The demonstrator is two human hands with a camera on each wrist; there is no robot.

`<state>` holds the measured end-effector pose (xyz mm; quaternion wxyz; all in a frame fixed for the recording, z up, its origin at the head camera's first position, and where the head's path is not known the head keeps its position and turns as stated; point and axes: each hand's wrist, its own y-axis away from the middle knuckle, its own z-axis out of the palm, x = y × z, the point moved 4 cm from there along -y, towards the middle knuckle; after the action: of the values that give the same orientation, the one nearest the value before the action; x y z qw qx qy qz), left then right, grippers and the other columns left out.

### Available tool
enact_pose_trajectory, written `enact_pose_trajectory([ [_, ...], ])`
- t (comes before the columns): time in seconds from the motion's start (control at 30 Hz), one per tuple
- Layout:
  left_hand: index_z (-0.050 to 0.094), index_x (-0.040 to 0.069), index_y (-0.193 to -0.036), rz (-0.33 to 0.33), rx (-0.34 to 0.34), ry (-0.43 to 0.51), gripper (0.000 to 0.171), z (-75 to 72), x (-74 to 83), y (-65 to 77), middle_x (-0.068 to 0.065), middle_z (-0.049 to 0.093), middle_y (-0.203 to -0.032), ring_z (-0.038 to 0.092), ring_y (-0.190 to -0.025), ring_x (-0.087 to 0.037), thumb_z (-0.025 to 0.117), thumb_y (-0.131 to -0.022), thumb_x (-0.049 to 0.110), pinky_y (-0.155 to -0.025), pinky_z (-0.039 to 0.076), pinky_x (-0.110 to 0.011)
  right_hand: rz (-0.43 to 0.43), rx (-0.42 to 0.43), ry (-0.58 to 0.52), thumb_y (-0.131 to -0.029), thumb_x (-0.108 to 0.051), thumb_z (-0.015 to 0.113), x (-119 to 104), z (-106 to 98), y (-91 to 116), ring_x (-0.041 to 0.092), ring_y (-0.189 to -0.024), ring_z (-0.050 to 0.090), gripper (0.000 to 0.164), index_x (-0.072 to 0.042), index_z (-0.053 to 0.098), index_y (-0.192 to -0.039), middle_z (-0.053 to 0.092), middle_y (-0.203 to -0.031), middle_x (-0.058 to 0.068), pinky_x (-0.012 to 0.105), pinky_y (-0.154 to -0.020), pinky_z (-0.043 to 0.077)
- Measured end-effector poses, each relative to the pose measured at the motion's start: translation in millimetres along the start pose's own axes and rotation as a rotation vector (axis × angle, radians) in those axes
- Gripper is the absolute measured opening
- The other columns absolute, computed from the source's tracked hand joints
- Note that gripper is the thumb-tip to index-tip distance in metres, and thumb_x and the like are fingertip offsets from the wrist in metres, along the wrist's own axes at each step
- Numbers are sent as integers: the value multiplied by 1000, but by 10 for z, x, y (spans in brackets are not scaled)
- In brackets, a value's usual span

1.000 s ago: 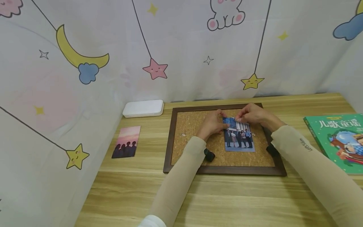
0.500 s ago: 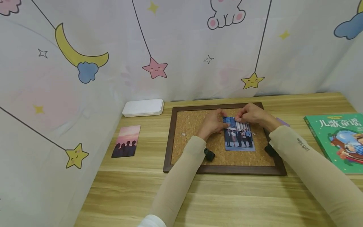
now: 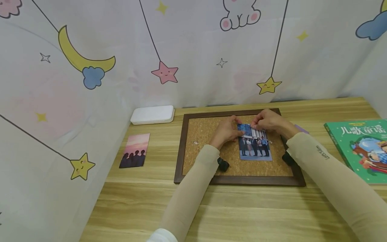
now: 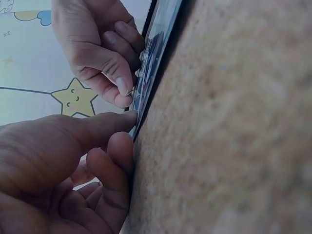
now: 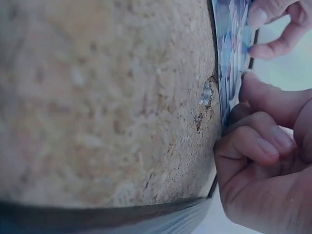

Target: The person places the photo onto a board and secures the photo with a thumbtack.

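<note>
A printed photo (image 3: 255, 148) of several people in office dress lies on the cork board (image 3: 208, 164), near the board's right half. My left hand (image 3: 225, 131) rests at the photo's upper left, its thumb pressed on the print and the index finger at the top edge. At the top edge, right of the left thumb, my right hand (image 3: 267, 121) pinches a small pin, mostly hidden by the thumb and index finger. In the left wrist view the pin (image 4: 131, 91) shows as a thin glint between the right fingertips, against the photo (image 4: 155, 53).
Small clear pieces (image 3: 196, 143) sit on the cork, one close to the photo's right edge. A second photo (image 3: 135, 151) with silhouettes lies at left. A white case (image 3: 152, 115) stands behind it. A green book (image 3: 356, 151) lies at right, and a purple item (image 3: 301, 129) peeks past the right wrist.
Both hands and the photo stay in nearly the same place. The right forearm has shifted slightly left, and a purple item has come into view behind its wrist.
</note>
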<state>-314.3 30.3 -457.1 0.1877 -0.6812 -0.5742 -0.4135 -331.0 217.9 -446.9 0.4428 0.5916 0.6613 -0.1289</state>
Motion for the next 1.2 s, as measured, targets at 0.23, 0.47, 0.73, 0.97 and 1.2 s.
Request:
enact_pose_trajectory([
  [0.23,65,13,-127,-7,-7,11,37,5,-4,-17,0,57,-70,56,-52,-10,84,-95,13,-50,47,-22,25,3,-19,-104,-17,69,13,-2,-13,14,-64,47,18,1,72,-108,57,-74,-4,30,-56,37],
  [0.47,65,11,-128,-3,-10,17,38,3,5,-18,0,58,-71,56,-52,-11,84,-95,13,-50,47,-23,33,15,-39,-103,-17,70,53,-6,-28,13,-58,43,19,1,71,-110,58,-74,-5,30,-53,35],
  [0.73,65,11,-129,15,0,6,38,-11,12,11,1,55,-68,56,-52,-10,83,-95,14,-50,47,-23,51,-3,-92,-103,-11,66,61,-5,-30,7,-50,37,16,3,71,-109,54,-66,-6,27,-50,34],
  [0.97,66,11,-129,21,6,5,37,-8,6,21,1,53,-66,55,-53,-10,82,-96,14,-51,47,-21,80,-23,-97,-102,-7,63,63,-10,-44,6,-48,35,16,5,71,-109,48,-57,-7,25,-49,34],
  [1.2,66,12,-128,15,11,-2,37,-11,-3,11,1,53,-66,56,-53,-10,83,-96,15,-51,47,-22,82,-26,-107,-101,-10,65,47,-12,-47,7,-47,36,14,2,72,-97,46,-54,-7,27,-50,36],
])
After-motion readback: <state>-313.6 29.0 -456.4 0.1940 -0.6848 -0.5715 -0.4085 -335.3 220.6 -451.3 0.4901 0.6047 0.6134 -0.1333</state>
